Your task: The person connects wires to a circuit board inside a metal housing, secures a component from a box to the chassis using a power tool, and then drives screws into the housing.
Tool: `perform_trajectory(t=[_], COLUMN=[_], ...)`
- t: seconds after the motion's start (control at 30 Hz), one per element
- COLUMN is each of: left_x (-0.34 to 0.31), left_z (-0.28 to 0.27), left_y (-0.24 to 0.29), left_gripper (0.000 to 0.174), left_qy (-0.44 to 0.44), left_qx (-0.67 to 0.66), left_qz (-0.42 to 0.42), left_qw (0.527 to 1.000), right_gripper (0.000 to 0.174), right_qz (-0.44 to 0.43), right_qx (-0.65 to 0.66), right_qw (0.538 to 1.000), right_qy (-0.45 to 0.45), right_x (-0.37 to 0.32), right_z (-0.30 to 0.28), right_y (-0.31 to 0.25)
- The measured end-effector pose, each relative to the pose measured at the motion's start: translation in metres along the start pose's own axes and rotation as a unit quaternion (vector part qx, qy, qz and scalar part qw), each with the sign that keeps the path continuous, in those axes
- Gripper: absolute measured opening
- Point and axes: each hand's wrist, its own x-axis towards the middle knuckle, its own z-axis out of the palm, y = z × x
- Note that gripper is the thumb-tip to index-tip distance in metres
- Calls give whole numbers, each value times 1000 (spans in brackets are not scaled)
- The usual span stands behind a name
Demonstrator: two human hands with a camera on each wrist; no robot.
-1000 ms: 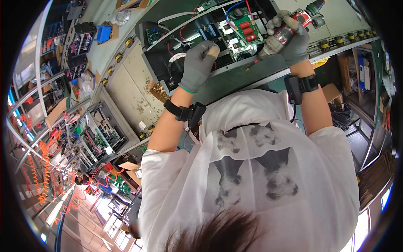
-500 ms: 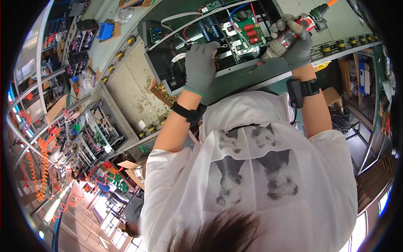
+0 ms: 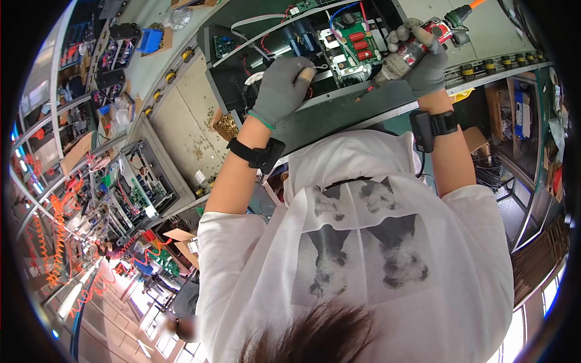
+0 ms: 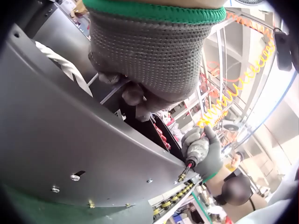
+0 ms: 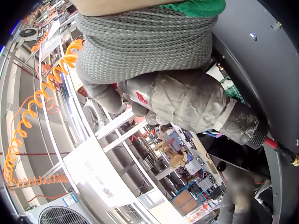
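Note:
In the head view, my grey-gloved left hand (image 3: pixel 279 91) reaches over the near wall of a dark metal chassis (image 3: pixel 330 115). Its fingers are bent round a slim metal piece (image 3: pixel 321 67) with a ring-shaped end that sticks out past the thumb. Most of that piece is hidden by the glove. To the right, my gloved right hand (image 3: pixel 428 71) grips an air screwdriver (image 5: pixel 187 100) with a taped, worn body. The driver's red shank and brass-coloured tip (image 4: pixel 181 178) point down toward the chassis's near wall. A green circuit board (image 3: pixel 376 37) with red components sits inside the chassis.
An orange hose (image 3: pixel 478 3) runs from the driver's rear. White twisted cable (image 3: pixel 254 78) lies left of my left hand. A cardboard box of small brass-coloured parts (image 3: pixel 226 125) stands by the chassis corner. Yellow-and-black rollers (image 3: pixel 489 65) line the bench; a blue bin (image 3: pixel 150 40) is farther left.
My left hand shifts slightly right, then back left, and the ring-shaped end comes into view by its thumb. The right hand keeps its grip on the screwdriver, almost in place.

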Motion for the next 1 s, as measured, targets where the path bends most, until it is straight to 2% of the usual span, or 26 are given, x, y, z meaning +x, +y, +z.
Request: perform_trajectory(t=[0.07,0.1,0.17,0.3,0.37,0.4,0.43,0.53,0.57,0.6,0.63,0.67,0.7,0.73,0.77,0.8,0.83,0.87,0.9,0.93,0.97,1.0], left_x=[-5,-6,-8,-7,-9,-13,-17,-40,-49,-58,-64,-73,-70,-62,-55,-47,-36,-24,-14,-7,-1,5], left_z=[-5,-6,-10,-7,4,6,2,-10,-14,-18,-22,-24,-22,-20,-19,-22,-22,-22,-19,-13,-7,-3], left_y=[-3,-3,-2,8,14,13,17,34,38,40,40,33,34,42,49,53,56,57,55,50,43,36], left_gripper=[19,19,22,20,22,22,22,22,23,23,24,24,24,23,23,21,21,22,23,23,23,24], left_qy=[-70,-70,-64,-1,163,202,209,198,182,158,126,92,100,134,164,146,155,154,146,151,107,64], left_qx=[-207,-206,-413,-323,-132,-86,-85,-223,-395,-550,-683,-700,-704,-562,-391,-296,-300,-137,34,33,56,80], left_qz=[-117,-117,-177,-196,-166,-150,-151,-224,-320,-397,-452,-456,-451,-416,-364,-350,-352,-276,-193,-199,-153,-104], left_qw=[969,969,891,926,964,964,962,928,842,717,561,542,539,702,829,877,873,939,970,968,981,989], right_gripper=[15,16,17,19,18,18,22,30,34,35,37,37,37,30,30,26,22,21,21,21,23,29], right_qz=[3,3,4,2,19,37,37,15,16,17,17,22,25,47,49,115,179,224,232,238,204,200], right_qx=[3,5,6,-3,13,28,18,-6,-7,-30,-53,-100,-147,-176,-184,-182,-180,-142,-127,-111,-118,-102], right_qw=[1000,1000,1000,1000,1000,999,999,1000,999,999,997,991,981,972,971,960,943,946,942,938,928,931], right_qy=[-4,-6,-14,-2,-6,-8,-3,-11,-29,8,44,85,125,150,143,179,214,187,206,224,287,289], right_x=[1,1,2,2,1,0,-4,-25,-33,-41,-45,-44,-43,-38,-33,-29,-24,-14,-4,7,9,8], right_z=[-2,-4,-5,-5,-4,-3,-2,-1,-1,-5,-12,-27,-47,-67,-84,-101,-124,-175,-190,-205,-194,-199], right_y=[0,0,0,0,-2,-5,-10,-39,-53,-66,-79,-89,-95,-97,-94,-89,-83,-74,-58,-42,-18,-4])
